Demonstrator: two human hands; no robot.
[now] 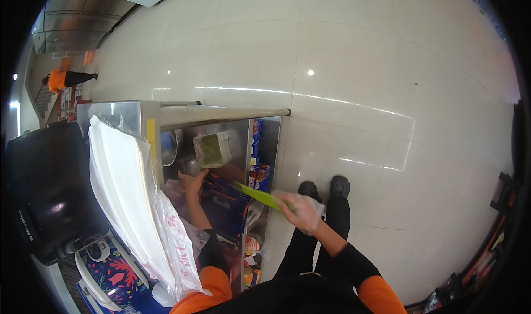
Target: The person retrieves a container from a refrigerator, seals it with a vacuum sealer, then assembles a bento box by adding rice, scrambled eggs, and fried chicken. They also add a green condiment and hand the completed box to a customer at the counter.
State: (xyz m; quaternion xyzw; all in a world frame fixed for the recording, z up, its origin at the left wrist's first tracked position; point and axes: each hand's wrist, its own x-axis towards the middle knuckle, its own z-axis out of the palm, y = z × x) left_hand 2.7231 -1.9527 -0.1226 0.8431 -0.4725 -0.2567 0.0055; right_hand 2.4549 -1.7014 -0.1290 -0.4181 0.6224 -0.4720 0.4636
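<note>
My right hand (301,212), in a clear plastic glove, is closed on a long flat green utensil (260,196); its exact kind is unclear. The utensil points left, toward the shelf under a metal counter. Bare, my left hand (192,182) reaches into that shelf with thumb and fingers apart. Just beyond its fingertips is a small see-through item (192,166), too blurred to name. Beside it lies a pale package with a green panel (213,150). Dark blue packaging (224,198) lies to the right of my left forearm.
On the counter (116,112) lies a stack of white sheets in clear plastic (124,176). A black appliance (52,187) and a flower-patterned appliance (113,272) stand at left. Blue packets (259,173) line the lower shelf. Another person (58,80) in orange is far left.
</note>
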